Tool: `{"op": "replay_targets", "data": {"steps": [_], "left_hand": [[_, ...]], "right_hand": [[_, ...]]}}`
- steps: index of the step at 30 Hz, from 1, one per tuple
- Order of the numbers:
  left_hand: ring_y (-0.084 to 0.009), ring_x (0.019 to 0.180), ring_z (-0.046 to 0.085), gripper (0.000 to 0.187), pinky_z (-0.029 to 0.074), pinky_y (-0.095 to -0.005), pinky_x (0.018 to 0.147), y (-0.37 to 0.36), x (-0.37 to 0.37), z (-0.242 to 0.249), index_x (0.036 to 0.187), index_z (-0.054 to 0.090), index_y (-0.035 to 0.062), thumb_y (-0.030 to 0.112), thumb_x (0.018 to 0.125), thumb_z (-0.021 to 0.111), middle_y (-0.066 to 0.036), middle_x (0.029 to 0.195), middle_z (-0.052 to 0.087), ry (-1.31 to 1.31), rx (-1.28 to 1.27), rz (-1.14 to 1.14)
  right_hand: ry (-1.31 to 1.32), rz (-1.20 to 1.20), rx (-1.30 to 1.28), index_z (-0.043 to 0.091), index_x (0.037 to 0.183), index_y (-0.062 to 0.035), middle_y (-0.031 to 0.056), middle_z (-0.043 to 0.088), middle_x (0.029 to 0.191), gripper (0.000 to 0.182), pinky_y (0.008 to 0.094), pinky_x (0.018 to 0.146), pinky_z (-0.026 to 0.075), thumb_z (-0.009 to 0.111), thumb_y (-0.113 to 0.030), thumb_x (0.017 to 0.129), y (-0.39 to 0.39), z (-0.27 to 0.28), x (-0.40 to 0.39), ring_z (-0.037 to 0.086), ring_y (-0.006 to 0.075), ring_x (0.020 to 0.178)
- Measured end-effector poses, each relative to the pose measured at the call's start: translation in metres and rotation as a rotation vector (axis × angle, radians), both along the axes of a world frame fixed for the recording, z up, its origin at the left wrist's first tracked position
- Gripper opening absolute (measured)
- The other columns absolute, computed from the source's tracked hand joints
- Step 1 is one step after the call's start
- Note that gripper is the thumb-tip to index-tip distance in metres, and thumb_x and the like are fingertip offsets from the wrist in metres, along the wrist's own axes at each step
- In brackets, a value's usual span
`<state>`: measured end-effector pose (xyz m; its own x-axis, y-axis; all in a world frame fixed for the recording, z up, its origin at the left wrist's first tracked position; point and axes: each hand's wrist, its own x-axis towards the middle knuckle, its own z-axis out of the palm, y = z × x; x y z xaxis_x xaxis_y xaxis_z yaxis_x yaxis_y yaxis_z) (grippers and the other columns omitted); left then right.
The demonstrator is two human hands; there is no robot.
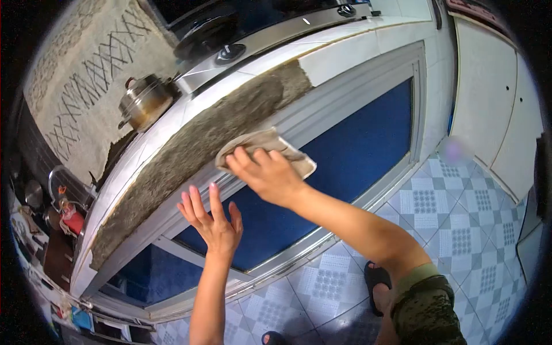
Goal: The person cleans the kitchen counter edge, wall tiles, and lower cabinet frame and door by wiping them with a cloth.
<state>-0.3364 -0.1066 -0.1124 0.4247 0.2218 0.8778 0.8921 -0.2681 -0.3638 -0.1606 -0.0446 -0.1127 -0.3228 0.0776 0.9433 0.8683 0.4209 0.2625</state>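
A beige cloth (293, 159) is in my right hand (265, 175), pressed over the upper rail of the metal cabinet frame (345, 106). The fingers curl onto the cloth, and its free edge spreads to the right over a blue panel (368, 135). Lower and to the left, my left hand (214, 223) is raised with its fingers apart and nothing in it. It overlaps the frame and the blue panel behind it in this view. Right above the cloth runs a strip of bare, rough cement (213, 129) where white tiles stop.
On the counter stand a steel pot (145, 102) and a gas stove with a black knob (230, 53). A curved faucet (53, 178) and a red-labelled bottle (72, 220) are at the left. A white cabinet (486, 86) stands at the right, over a patterned tile floor (428, 213).
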Motion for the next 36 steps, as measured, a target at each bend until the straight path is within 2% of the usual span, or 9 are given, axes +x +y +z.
{"op": "replay_targets", "data": {"steps": [2,4,9,13,16,18,21,30,36], "left_hand": [[-0.042,0.138,0.02,0.067,0.016,-0.0585,0.112,0.019,0.009,0.019,0.14,0.038,0.0037,0.011,0.079,0.064,-0.022,0.147,0.025,0.035,0.011,-0.023],[-0.0396,0.139,0.023,0.067,0.017,-0.0575,0.112,0.038,0.01,0.033,0.14,0.038,0.0038,0.014,0.08,0.064,-0.02,0.146,0.029,0.254,0.018,-0.031],[-0.028,0.135,0.036,0.055,0.019,-0.0485,0.115,0.057,0.016,0.046,0.133,0.052,0.0162,0.02,0.079,0.06,-0.01,0.143,0.042,0.641,-0.031,-0.082],[-0.0272,0.136,0.035,0.058,0.018,-0.0478,0.114,0.063,0.022,0.06,0.136,0.05,0.0175,0.027,0.08,0.059,-0.012,0.146,0.039,0.741,-0.06,0.064],[-0.0263,0.136,0.035,0.059,0.018,-0.0474,0.114,0.068,0.019,0.058,0.137,0.048,0.0187,0.03,0.081,0.059,-0.012,0.146,0.04,0.786,0.003,0.087],[-0.032,0.133,0.038,0.05,0.02,-0.0503,0.112,0.069,0.018,0.056,0.13,0.055,0.0187,0.028,0.081,0.062,-0.018,0.144,0.04,0.795,-0.02,0.092],[-0.0317,0.134,0.034,0.052,0.02,-0.0474,0.113,0.074,0.014,0.053,0.133,0.052,0.028,0.037,0.082,0.059,-0.017,0.143,0.039,0.759,0.092,0.077],[-0.0353,0.131,0.037,0.046,0.024,-0.0467,0.111,0.072,0.015,0.051,0.129,0.056,0.0295,0.036,0.083,0.059,-0.021,0.141,0.041,0.763,0.093,0.144],[-0.0394,0.133,0.033,0.053,0.019,-0.0501,0.112,0.077,0.013,0.047,0.129,0.055,0.0281,0.029,0.078,0.066,-0.025,0.142,0.037,0.741,0.089,0.106]], "right_hand": [[0.062,-0.013,0.069,0.056,0.122,-0.0133,0.0025,0.049,0.122,0.039,0.0294,0.062,0.04,0.052,-0.025,0.085,0.005,-0.001,-0.004,0.05,0.017,0.083],[0.084,-0.023,0.09,0.056,0.121,-0.0144,0.0019,0.05,0.12,0.038,0.0294,0.062,0.04,0.052,-0.025,0.085,0.012,-0.003,0.003,0.05,0.0167,0.082],[0.195,-0.101,0.118,0.06,0.114,-0.0161,-0.0005,0.052,0.118,0.032,0.0296,0.061,0.043,0.053,-0.023,0.083,0.028,-0.004,0.055,0.05,0.0176,0.079],[0.315,-0.099,0.148,0.057,0.118,-0.0167,-0.0006,0.054,0.117,0.036,0.0313,0.064,0.046,0.053,-0.021,0.082,0.045,-0.006,0.084,0.051,0.019,0.08],[0.511,0.001,0.099,0.058,0.116,-0.0148,0.0014,0.055,0.116,0.036,0.0319,0.066,0.047,0.055,-0.018,0.081,0.042,-0.006,0.068,0.051,0.0207,0.08],[0.643,0.069,0.06,0.06,0.114,-0.0128,0.0038,0.057,0.114,0.034,0.0317,0.068,0.047,0.054,-0.017,0.081,0.039,-0.004,0.044,0.051,0.0223,0.08],[0.604,0.102,0.056,0.061,0.114,-0.0123,0.0041,0.056,0.115,0.033,0.0295,0.066,0.046,0.054,-0.018,0.081,0.03,-0.004,0.03,0.051,0.0207,0.079],[0.349,0.063,0.147,0.061,0.113,-0.0175,-0.0012,0.054,0.11,0.032,0.0248,0.056,0.045,0.054,-0.025,0.083,0.036,-0.01,0.061,0.05,0.0152,0.076],[0.529,0.049,0.105,0.062,0.111,-0.0168,0.0007,0.055,0.11,0.031,0.027,0.059,0.045,0.055,-0.025,0.082,0.04,-0.023,0.058,0.049,0.0174,0.074]]}}
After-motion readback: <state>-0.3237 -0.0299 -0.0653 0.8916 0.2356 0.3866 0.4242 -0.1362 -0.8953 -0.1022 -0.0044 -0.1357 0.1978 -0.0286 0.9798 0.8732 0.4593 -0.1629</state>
